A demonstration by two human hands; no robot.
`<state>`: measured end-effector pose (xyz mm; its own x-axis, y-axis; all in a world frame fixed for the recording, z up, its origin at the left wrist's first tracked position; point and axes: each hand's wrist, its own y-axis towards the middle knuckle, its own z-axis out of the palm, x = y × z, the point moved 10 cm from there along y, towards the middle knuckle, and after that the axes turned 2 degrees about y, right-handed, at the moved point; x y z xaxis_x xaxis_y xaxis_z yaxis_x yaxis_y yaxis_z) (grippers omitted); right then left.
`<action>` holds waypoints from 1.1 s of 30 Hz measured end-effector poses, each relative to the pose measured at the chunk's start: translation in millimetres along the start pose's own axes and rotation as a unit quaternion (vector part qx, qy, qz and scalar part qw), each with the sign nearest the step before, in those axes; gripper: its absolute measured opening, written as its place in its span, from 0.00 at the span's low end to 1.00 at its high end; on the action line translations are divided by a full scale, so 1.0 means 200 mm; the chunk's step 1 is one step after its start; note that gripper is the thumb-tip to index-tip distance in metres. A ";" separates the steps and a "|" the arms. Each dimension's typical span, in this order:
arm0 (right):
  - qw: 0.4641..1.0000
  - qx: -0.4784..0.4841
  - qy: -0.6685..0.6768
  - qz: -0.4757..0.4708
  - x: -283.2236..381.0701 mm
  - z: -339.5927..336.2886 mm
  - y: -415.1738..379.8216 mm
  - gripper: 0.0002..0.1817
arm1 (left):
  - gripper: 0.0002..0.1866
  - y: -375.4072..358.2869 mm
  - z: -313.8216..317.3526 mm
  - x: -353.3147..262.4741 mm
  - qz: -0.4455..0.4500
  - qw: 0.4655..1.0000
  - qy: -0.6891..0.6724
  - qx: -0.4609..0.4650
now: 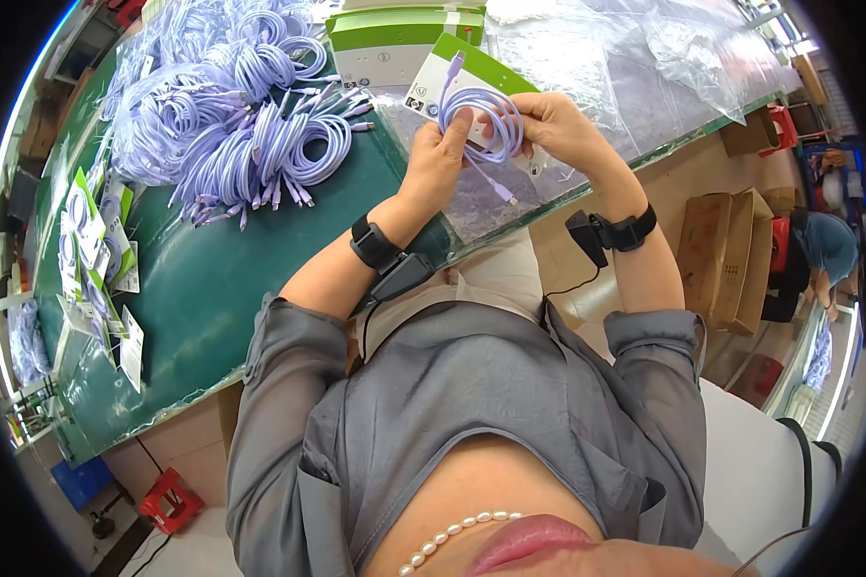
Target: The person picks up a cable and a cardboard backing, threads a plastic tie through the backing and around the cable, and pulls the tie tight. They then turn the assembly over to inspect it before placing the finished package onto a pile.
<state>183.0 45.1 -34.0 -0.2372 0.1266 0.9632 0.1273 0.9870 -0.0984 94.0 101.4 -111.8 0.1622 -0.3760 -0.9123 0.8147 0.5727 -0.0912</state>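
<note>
A coiled light-purple cable is held between my two hands, over a white and green card. My left hand is closed on the coil's left side, thumb pressed on the loops. From the right, my right hand pinches the coil's upper right part, thumb and fingers together. One connector points up across the card, and the other connector hangs below the coil. Just behind stands a stack of similar green-topped cards.
A large heap of coiled purple cables covers the table to the left. Cables fastened to cards lie at the far left. Clear plastic sheeting spreads at the right. Cardboard boxes and another person are beyond the right edge.
</note>
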 end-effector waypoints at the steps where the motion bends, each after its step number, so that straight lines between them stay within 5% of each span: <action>1: 1.000 0.013 0.015 0.012 -0.01 0.02 0.00 0.11 | 0.18 0.00 -0.01 -0.01 0.003 1.000 -0.001 -0.001; 9: 0.990 0.008 0.094 0.101 -0.05 0.00 0.02 0.12 | 0.18 -0.02 0.02 -0.11 0.059 0.992 0.107 -0.006; 12: 0.989 0.045 0.114 0.081 -0.12 0.02 0.05 0.12 | 0.17 -0.05 0.07 -0.11 0.041 0.962 0.269 0.005; 14: 0.989 0.099 0.104 0.043 -0.13 0.09 0.08 0.12 | 0.17 -0.04 0.08 -0.07 0.037 0.963 0.266 0.019; 33: 0.955 -0.030 0.292 0.040 -0.13 0.05 0.04 0.11 | 0.15 -0.04 0.07 -0.04 0.024 0.981 0.194 0.008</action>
<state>180.0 50.1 -62.8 0.3503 0.1073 0.9304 0.1808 0.9670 -0.1796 94.4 89.9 -99.0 -0.0203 -0.0416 -0.9989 0.8204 0.5704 -0.0404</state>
